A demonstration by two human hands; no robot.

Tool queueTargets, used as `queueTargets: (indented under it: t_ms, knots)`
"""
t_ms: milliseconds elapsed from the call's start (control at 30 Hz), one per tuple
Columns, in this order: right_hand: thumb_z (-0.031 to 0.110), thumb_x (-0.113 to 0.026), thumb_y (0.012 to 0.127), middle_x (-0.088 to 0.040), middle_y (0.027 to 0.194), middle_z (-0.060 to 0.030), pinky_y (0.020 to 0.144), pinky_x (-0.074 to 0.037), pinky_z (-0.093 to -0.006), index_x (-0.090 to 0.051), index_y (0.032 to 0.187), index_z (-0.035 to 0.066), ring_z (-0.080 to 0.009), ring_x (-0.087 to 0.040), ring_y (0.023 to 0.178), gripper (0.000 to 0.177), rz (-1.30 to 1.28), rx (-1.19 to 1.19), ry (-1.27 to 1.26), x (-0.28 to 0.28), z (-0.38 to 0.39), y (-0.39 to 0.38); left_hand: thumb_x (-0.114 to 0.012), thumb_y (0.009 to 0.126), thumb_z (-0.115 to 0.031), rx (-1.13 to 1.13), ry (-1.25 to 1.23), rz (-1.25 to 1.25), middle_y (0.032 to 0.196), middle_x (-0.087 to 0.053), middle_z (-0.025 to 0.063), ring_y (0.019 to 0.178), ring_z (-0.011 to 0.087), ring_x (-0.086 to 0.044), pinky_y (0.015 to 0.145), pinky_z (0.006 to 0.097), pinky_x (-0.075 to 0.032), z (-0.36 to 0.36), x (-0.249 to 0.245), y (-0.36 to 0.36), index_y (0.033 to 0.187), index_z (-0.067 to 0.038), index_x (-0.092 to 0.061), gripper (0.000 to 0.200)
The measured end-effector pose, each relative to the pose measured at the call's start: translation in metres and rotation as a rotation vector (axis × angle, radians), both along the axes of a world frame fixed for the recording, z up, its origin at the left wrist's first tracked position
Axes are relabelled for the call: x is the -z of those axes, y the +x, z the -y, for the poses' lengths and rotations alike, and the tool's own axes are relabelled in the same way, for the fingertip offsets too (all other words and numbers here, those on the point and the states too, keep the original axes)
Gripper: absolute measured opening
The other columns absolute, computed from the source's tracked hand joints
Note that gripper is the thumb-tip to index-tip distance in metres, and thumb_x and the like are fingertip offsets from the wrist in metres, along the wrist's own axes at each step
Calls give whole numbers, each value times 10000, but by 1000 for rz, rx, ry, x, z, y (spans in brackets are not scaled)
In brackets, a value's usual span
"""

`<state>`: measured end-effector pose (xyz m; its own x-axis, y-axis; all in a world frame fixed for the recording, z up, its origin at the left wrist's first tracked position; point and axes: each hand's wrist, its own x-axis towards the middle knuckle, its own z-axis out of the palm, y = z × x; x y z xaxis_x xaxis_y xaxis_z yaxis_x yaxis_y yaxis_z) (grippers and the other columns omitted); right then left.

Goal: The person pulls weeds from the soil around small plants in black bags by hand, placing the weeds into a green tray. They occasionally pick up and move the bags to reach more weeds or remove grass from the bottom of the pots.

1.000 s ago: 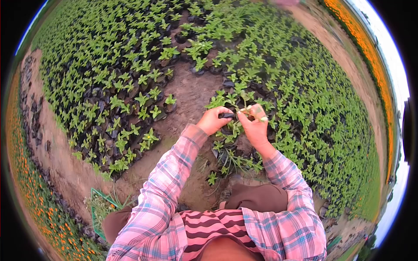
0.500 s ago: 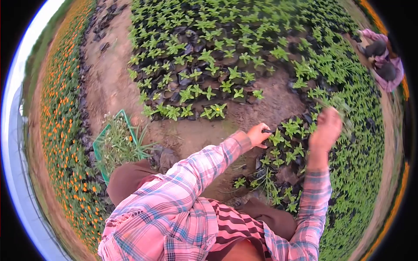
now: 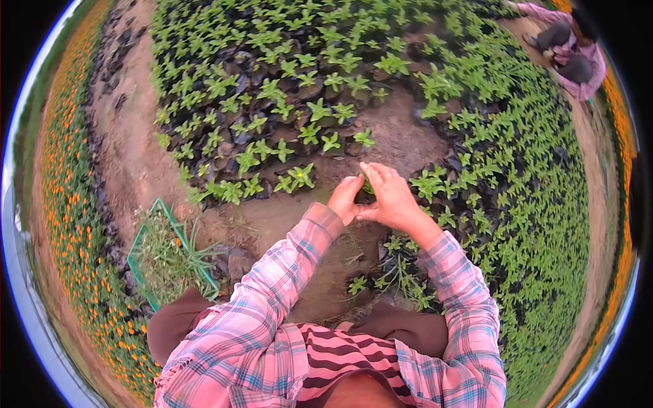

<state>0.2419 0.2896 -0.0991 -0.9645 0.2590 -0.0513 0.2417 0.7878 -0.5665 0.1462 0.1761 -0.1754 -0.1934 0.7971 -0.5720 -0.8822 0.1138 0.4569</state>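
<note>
My left hand (image 3: 345, 199) and my right hand (image 3: 395, 200) meet over bare soil at the left edge of the right-hand plants. Their fingers close around a small green seedling (image 3: 368, 185), of which only a little green shows. The thumbs come together on the near side. My right hand hides most of what is between them, so any bag there cannot be made out. Just right of my right hand stand leafy seedlings (image 3: 430, 183) in dark bags. Pulled, long-leaved weeds (image 3: 396, 266) lie below it.
A green crate (image 3: 134, 262) full of weeds sits at left. Rows of bagged seedlings (image 3: 272, 92) fill the far side, bordering a soil path (image 3: 132, 129). Orange flowers (image 3: 68, 238) grow along the left. Another person (image 3: 571, 58) crouches at upper right.
My right hand has come left from the right-hand plants to meet my left hand, and the grassy weed seen by it is gone from it. The view has shifted slightly right.
</note>
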Motion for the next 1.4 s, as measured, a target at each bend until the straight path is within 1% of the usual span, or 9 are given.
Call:
queueTargets:
  t_ms: [233,433,533,667,767,933,1033,1167,1400]
  knots:
    - [201,-805,616,-525,1224,-180,928,-436,-408,-369,1387,56,-356,-514,1094,897,49,85,6,20,-23,-1,-389,967,-530,44,-7,71,1309,-465,81,1187,269,-478,906,516,-457,-27,-28,-9,1384,-91,-313,610]
    - [178,-774,641,-600,1058,-201,876,-461,-433,-451,1236,22,-370,-565,1020,695,-142,431,-216,17,-62,-19,-445,918,-597,7,14,89,1221,-476,139,1162,284,-491,897,552,-453,-39,-7,-28,1199,-70,-379,601]
    - [207,-784,661,-586,1106,-192,904,-453,-421,-455,1235,30,-359,-562,1047,686,-200,545,-96,32,-85,-39,-557,917,-447,335,-281,-476,1112,-545,132,960,261,-584,823,444,-492,-42,23,-26,1139,-42,-469,470]
    - [227,-784,679,-573,1143,-182,944,-433,-419,-453,1252,20,-370,-535,1091,694,-223,647,39,61,-92,-69,-720,790,-273,753,-280,-1145,1030,-585,185,982,247,-588,784,346,-485,-54,44,-27,944,9,-589,347]
    - [240,-762,723,-564,1102,-208,912,-445,-434,-428,1256,19,-377,-521,1060,667,-98,518,16,110,-96,-75,-770,739,-294,911,-414,-1609,1125,-566,202,1003,293,-593,841,369,-503,-69,55,-19,1086,13,-531,522]
    - [306,-694,798,-588,1052,-195,876,-454,-421,-560,1118,12,-360,-551,1018,455,-282,504,-16,96,-124,-65,-856,622,-345,1124,-598,-1654,1168,-534,176,1063,324,-567,879,377,-499,-90,67,-14,1187,-16,-476,756]
    - [148,-682,804,-607,857,-128,734,-500,-364,-619,1012,20,-287,-611,786,252,-382,669,-76,99,-167,-72,-891,563,-350,1185,-757,-1643,1157,-519,133,1064,315,-557,832,388,-528,-99,67,0,1195,-62,-473,810]
    - [87,-626,802,-596,896,-205,731,-508,-447,-600,1015,29,-377,-615,843,222,-377,609,146,102,-216,-95,-908,538,-314,1184,-903,-1622,1117,-511,83,1050,287,-553,744,408,-558,-107,70,3,1168,-128,-496,776]
    - [54,-534,814,-608,979,-232,742,-524,-451,-574,972,28,-379,-636,874,165,178,656,294,104,-239,-121,-907,523,-287,1152,-921,-1597,1112,-515,68,1019,293,-564,723,414,-557,-108,71,3,1134,-135,-522,738]
